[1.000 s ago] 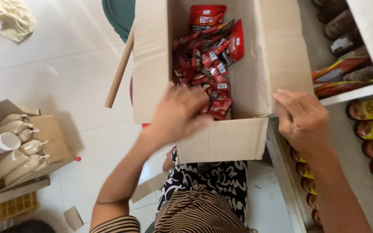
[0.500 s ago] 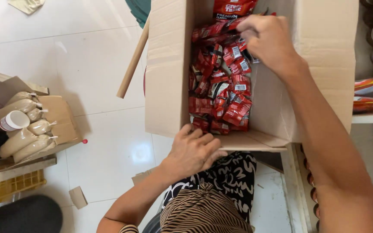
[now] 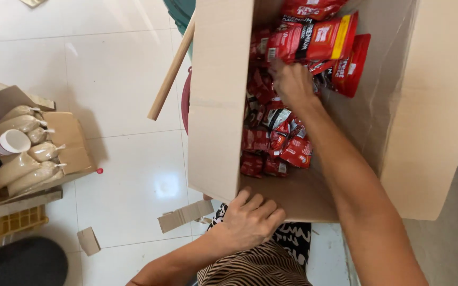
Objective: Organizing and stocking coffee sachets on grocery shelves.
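Observation:
A large cardboard box [image 3: 218, 106] stands open in front of me, filled with many small red packets [image 3: 271, 140] and a few larger red packs [image 3: 319, 39] at the far end. My right hand [image 3: 291, 83] reaches deep into the box, fingers down among the red packets just below the large packs; whether it grips one is hidden. My left hand [image 3: 250, 218] rests on the box's near edge, fingers curled over the cardboard.
A wooden stick [image 3: 170, 71] leans beside the box's left wall. A smaller carton [image 3: 67, 140] with tan filled bags and a white cup [image 3: 9, 142] sits at left on the white tile floor. Cardboard scraps [image 3: 184, 214] lie near my knees. Shelves with bottles stand at right.
My right hand moved from the box's near right corner up into the box and down among the packets. My left hand left the packets and settled on the near edge.

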